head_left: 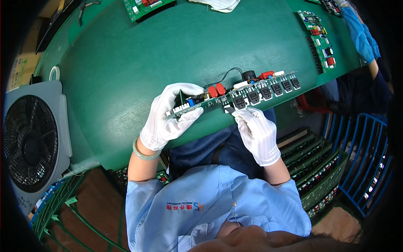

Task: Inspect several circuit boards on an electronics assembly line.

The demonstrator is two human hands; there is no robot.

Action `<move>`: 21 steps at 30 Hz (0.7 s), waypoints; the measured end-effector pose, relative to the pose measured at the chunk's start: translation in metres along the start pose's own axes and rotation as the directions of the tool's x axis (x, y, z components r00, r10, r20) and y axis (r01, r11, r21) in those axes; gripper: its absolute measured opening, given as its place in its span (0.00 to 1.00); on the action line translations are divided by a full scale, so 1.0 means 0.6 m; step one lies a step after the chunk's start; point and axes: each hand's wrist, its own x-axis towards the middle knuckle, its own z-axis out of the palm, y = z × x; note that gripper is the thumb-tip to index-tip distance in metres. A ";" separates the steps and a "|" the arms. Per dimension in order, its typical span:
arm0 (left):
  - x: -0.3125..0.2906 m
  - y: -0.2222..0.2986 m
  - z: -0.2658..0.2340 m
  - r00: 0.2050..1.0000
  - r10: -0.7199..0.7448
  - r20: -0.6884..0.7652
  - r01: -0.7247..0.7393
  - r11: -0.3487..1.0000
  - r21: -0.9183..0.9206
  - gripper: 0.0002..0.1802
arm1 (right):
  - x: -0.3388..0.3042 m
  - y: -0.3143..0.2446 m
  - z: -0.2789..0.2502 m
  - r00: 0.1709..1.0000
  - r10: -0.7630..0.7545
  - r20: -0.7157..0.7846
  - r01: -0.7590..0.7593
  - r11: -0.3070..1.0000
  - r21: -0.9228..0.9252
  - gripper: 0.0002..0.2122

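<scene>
Two hands on this one: left hand grips the circuit board by its left end, long axis slanting far-right; right hand, nearer the black blocks, fingertips bunched together, pinching what, can't tell.

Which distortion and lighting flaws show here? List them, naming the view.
Head view: black rim from the fisheye, with the green table visibly bowed at its left edge; soft sheen on its surface; the held circuit board fairly sharp.

Pale piece by right fingers too small to tell, far board cropped
</scene>
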 end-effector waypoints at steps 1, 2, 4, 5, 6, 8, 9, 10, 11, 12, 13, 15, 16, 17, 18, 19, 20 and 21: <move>0.000 0.000 0.000 1.000 0.001 0.000 -0.001 1.000 0.000 0.18 | 0.002 0.000 0.000 1.000 -0.005 -0.008 0.005 1.000 0.015 0.12; -0.001 0.001 -0.001 1.000 -0.006 -0.005 0.006 1.000 -0.007 0.19 | 0.003 0.000 0.000 1.000 -0.008 -0.016 0.009 1.000 0.030 0.12; -0.001 0.001 -0.001 1.000 -0.013 -0.009 0.013 1.000 -0.014 0.19 | 0.004 0.001 0.000 1.000 -0.001 -0.024 0.001 1.000 0.012 0.11; 0.000 0.002 -0.001 1.000 -0.003 -0.007 0.003 1.000 -0.010 0.19 | 0.004 0.001 0.001 0.999 0.004 -0.032 -0.004 1.000 -0.002 0.11; 0.000 0.002 -0.002 1.000 0.007 -0.005 -0.008 1.000 -0.007 0.19 | 0.003 0.003 0.001 0.999 0.002 -0.032 -0.002 1.000 -0.001 0.11; 0.000 0.000 -0.002 1.000 -0.001 -0.001 0.001 1.000 -0.024 0.19 | 0.001 0.007 -0.001 1.000 -0.008 0.022 0.007 1.000 0.007 0.11; 0.000 0.000 -0.002 1.000 -0.010 0.004 0.010 0.999 -0.042 0.19 | 0.002 0.007 -0.001 1.000 -0.009 0.022 0.009 1.000 0.007 0.11; 0.000 0.000 -0.002 1.000 -0.009 0.003 0.009 0.999 -0.042 0.19 | 0.004 0.007 -0.002 1.000 -0.026 0.004 0.026 0.999 0.022 0.11; 0.000 0.000 -0.002 1.000 0.002 0.004 -0.002 1.000 -0.016 0.19 | 0.005 0.007 -0.002 0.999 -0.041 -0.014 0.041 0.999 0.035 0.11; 0.000 0.000 -0.002 1.000 0.012 0.005 -0.012 1.000 0.010 0.19 | 0.008 0.006 -0.002 0.999 -0.040 -0.014 0.041 0.999 0.034 0.11; 0.001 0.000 -0.001 1.000 0.013 0.005 -0.013 1.000 0.009 0.19 | 0.013 0.004 -0.003 0.999 -0.041 -0.021 0.041 0.999 0.017 0.11; -0.001 0.002 -0.002 1.000 -0.013 -0.015 0.013 0.999 -0.031 0.18 | 0.015 0.001 -0.002 0.999 -0.044 -0.025 0.044 0.999 0.005 0.11; -0.002 0.002 -0.004 1.000 -0.015 -0.016 0.014 0.999 -0.029 0.18 | 0.013 0.002 -0.002 0.999 -0.042 -0.023 0.042 0.999 0.013 0.11; -0.001 0.001 -0.003 1.000 -0.005 -0.004 0.005 1.000 -0.018 0.18 | 0.011 0.005 -0.002 0.999 -0.040 -0.022 0.040 0.999 0.017 0.10; 0.000 0.000 -0.002 1.000 0.004 0.009 -0.004 1.000 -0.008 0.18 | 0.008 0.007 -0.003 0.999 -0.041 -0.022 0.041 0.999 0.016 0.10; 0.000 0.000 -0.002 1.000 0.005 0.008 -0.005 1.000 -0.009 0.18 | 0.004 0.009 -0.005 0.999 -0.037 0.005 0.037 0.999 0.018 0.10; 0.000 0.002 -0.003 1.000 -0.005 0.011 0.005 1.000 -0.003 0.18 | 0.002 0.010 -0.006 0.999 -0.034 0.033 0.033 0.999 0.021 0.10; -0.001 0.004 -0.003 1.000 -0.015 0.014 0.015 1.000 0.002 0.18 | 0.003 0.011 -0.005 0.999 -0.035 0.033 0.034 0.999 0.021 0.10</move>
